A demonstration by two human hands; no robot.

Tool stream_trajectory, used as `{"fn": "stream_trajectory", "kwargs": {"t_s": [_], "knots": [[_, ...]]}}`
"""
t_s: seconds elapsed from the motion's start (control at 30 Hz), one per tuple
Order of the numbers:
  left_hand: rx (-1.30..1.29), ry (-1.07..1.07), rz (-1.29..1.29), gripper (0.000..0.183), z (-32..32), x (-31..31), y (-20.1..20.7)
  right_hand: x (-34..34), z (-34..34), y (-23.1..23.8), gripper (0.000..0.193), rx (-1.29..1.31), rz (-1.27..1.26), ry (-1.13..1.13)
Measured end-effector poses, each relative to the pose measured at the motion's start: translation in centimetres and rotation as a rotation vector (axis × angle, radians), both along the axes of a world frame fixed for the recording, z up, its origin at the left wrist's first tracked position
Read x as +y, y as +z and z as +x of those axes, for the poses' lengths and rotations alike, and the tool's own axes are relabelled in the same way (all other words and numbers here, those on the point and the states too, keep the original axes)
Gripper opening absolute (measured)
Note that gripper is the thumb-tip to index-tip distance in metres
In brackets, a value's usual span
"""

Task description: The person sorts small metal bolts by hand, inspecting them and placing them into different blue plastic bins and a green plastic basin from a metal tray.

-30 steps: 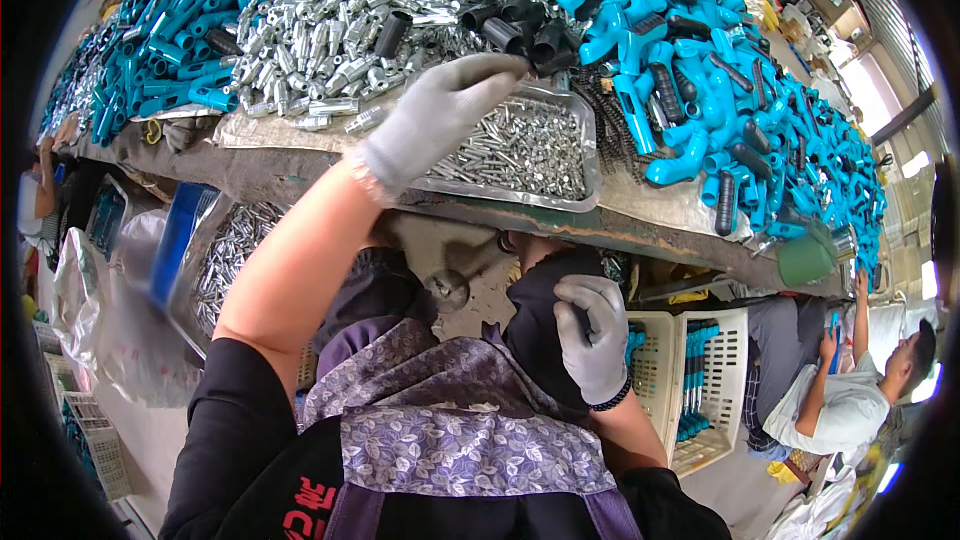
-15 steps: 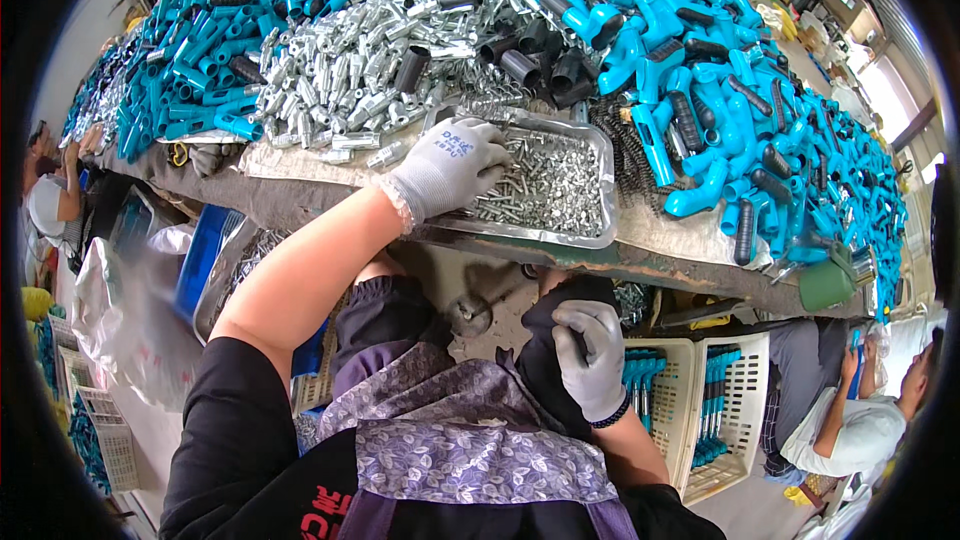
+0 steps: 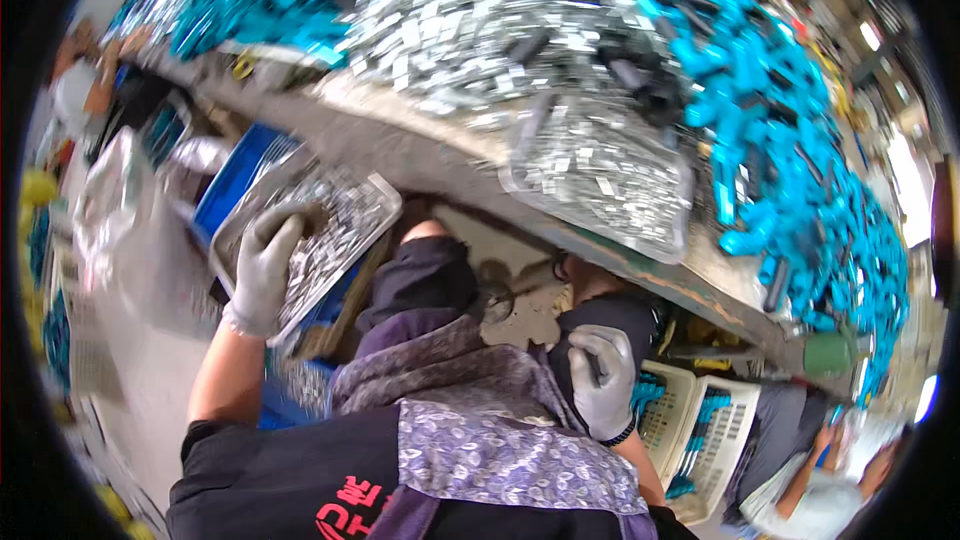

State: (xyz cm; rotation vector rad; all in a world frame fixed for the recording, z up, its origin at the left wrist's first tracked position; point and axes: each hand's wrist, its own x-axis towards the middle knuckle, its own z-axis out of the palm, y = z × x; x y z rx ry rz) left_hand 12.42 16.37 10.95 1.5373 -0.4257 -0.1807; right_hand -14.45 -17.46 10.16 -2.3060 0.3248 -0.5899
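My left hand [image 3: 262, 275], in a pale glove, is over a metal tray [image 3: 385, 198] of small silvery metal parts [image 3: 340, 215] to my left. Its fingers bend down toward the parts; blur hides whether anything is between the fingertips. By my right knee, my right hand [image 3: 605, 385], gloved too, stays with its fingers curled in toward the thumb. What that hand holds, if anything, is hidden. On the bench in front lies a second, clear-walled tray [image 3: 685, 205] with many small shiny metal pieces [image 3: 600, 165], apart from both hands.
Heaps of silvery sleeves [image 3: 470, 30] and blue-green tool handles [image 3: 790, 180] cover the bench [image 3: 450, 160]. Cream crates [image 3: 745, 410] with blue-green tools stand at my right. A blue bin [image 3: 235, 180] and a whitish bag [image 3: 125, 200] are on the left. Co-workers sit at both sides.
My left hand has left the small-parts tray on the bench and moved down left over the other tray. The view has turned left. My right hand keeps its curled pose near my knee.
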Motion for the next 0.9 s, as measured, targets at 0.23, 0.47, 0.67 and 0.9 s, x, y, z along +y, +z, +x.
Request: {"fn": "stream_trajectory", "kwargs": {"t_s": [0.23, 0.47, 0.67, 0.9], "knots": [[0.517, 0.236, 0.813, 0.032, -14.3, 21.2, -11.9, 1.5, 2.5, -1.6, 0.017, 0.177, -0.063, 0.281], [1.016, 0.833, 0.199, 0.029, -28.2, 25.6, -31.1, 2.4, 11.0, -3.7, 0.015, 0.229, -0.273, 0.447], [1.084, 0.875, 0.522, 0.037, -28.3, 26.6, -46.6, 1.6, 13.9, -5.1, 0.018, 0.326, -0.313, 0.350], [1.040, 1.077, 0.672, 0.042, -28.5, 26.9, -50.6, -2.7, 10.2, -7.1, 0.025, 0.591, -0.386, 0.192]]}}
